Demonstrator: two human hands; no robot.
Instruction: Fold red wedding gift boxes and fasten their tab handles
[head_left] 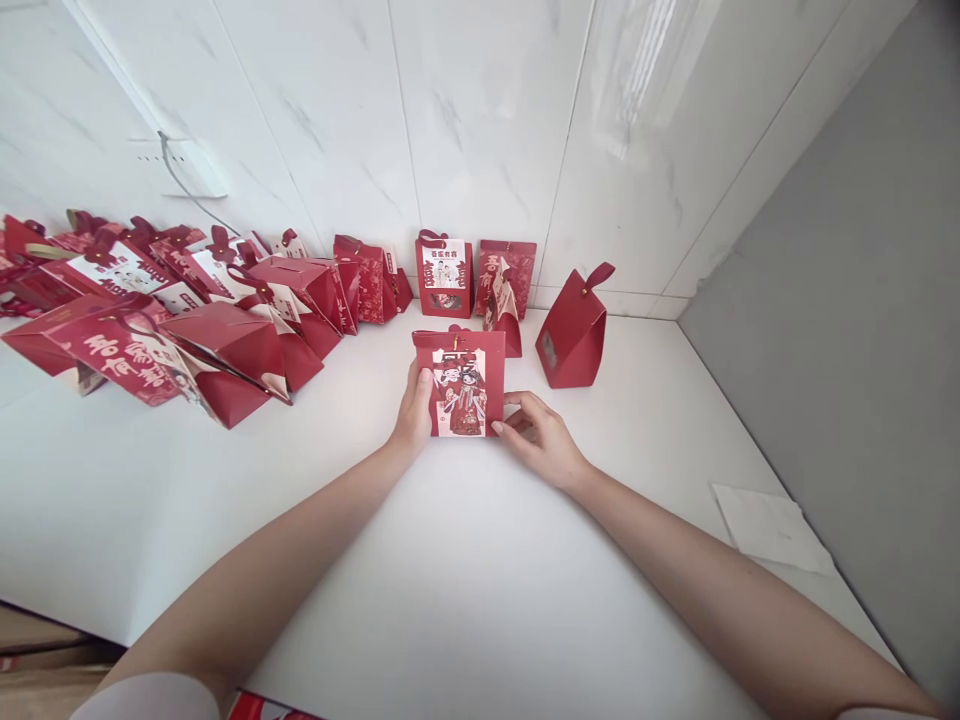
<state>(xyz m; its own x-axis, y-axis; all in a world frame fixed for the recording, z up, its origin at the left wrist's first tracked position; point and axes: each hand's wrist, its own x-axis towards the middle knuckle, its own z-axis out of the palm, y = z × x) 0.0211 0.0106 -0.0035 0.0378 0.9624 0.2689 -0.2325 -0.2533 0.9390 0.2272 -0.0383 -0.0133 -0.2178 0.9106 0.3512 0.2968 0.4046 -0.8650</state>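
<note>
A red gift box [491, 385] with a cartoon figure printed on its white front panel stands upright on the white table in front of me. My left hand [413, 408] grips its left side, thumb on the front edge and the other fingers hidden behind. At the lower right corner, my right hand [544, 437] has its thumb and fingers closed on the box's edge. Just behind are a red box with a small white label [445, 275], a patterned red box [517, 262] and a smaller box [505, 325]. Another plain red box with a ribbon loop [574, 335] stands to the right.
Many red gift boxes [225, 350] crowd the table's left side, some tipped over. A white paper sheet [772, 527] lies by the right edge. Behind, a tiled wall [480, 130] carries a socket [184, 168] with a cable. The grey wall [847, 330] bounds the right.
</note>
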